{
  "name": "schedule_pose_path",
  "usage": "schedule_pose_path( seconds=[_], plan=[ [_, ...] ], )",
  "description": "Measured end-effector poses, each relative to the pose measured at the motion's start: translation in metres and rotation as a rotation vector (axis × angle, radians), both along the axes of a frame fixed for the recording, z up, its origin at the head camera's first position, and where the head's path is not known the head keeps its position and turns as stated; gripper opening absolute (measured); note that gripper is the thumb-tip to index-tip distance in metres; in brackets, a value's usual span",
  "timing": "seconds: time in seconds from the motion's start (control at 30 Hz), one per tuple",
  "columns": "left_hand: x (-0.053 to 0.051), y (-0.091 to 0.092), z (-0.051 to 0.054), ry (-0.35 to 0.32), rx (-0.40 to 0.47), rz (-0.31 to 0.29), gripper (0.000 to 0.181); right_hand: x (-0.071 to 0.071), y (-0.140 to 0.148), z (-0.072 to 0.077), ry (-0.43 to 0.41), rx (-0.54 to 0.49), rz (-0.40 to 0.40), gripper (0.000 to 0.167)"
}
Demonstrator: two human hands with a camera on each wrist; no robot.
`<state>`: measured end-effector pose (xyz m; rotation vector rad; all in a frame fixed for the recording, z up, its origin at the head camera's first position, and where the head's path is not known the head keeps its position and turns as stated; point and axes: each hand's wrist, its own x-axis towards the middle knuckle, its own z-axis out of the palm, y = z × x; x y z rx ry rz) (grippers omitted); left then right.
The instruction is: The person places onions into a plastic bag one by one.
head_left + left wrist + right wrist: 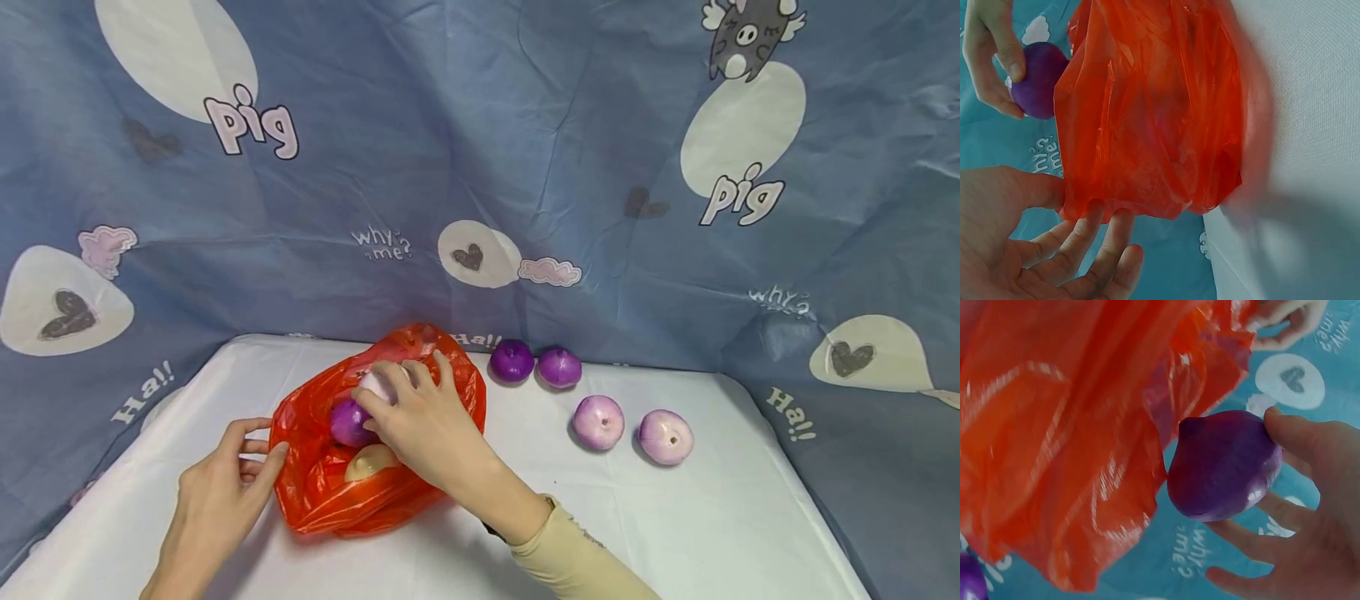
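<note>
- The left hand (pixel 213 492) pinches the side of the red bag (pixel 311 496), thumb against the film and fingers curled at the rim; this grip probably steadies the limp plastic, which would otherwise sag.
- The right hand (pixel 435 425) grasps a purple onion (pixel 348 425) between thumb and fingertips at the bag's mouth; held from above and one side, it leaves its tip and most of its skin free.
- A yellowish onion (pixel 369 462) and a pale onion (pixel 372 383), partly hidden by fingers, sit within the mouth; their weight likely helps the bag stay spread on the desk (pixel 750 525).
- To the bag's right, a round dark onion (pixel 512 362) and a pointed dark onion (pixel 559 368) lie close together, a mauve onion (pixel 598 423) and a pinkish onion (pixel 666 437) nearer the person, all seemingly within the right hand's reach.
</note>
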<state>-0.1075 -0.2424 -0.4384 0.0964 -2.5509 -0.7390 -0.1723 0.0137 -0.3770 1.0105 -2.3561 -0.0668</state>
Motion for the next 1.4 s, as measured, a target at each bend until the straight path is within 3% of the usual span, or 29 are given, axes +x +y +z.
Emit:
schedule_pose_path(
  seconds=[0.2, 0.3, 0.53, 0.77, 1.0, 1.2, 1.4],
  plan=[
    [0.001, 0.001, -0.001, 0.006, 0.01, -0.001, 0.035, -0.004, -0.009, -0.012, -0.001, -0.013, 0.044, 0.069],
    [0.0, 0.001, -0.002, 0.009, 0.008, -0.003, 0.035, -0.005, -0.012, -0.016, -0.031, -0.013, 0.052, 0.076],
    [0.002, 0.001, -0.001, -0.009, 0.005, -0.003, 0.036, -0.004, -0.018, -0.024, -0.028, -0.001, 0.059, 0.068],
    [0.003, 0.001, -0.001, -0.026, 0.011, 0.009, 0.036, -0.004, -0.019, -0.033, -0.042, 0.015, 0.057, 0.035],
    [0.001, 0.003, -0.001, 0.004, 0.011, 0.003, 0.035, -0.002, -0.019, -0.035, -0.071, 0.016, 0.062, 0.046],
    [0.002, 0.003, -0.001, -0.015, 0.011, -0.003, 0.035, -0.001, -0.014, -0.033, -0.054, 0.019, 0.055, 0.036],
    [0.003, 0.003, -0.002, -0.014, 0.007, -0.007, 0.035, 0.001, -0.007, -0.031, -0.089, 0.01, 0.03, 0.031]
  ],
)
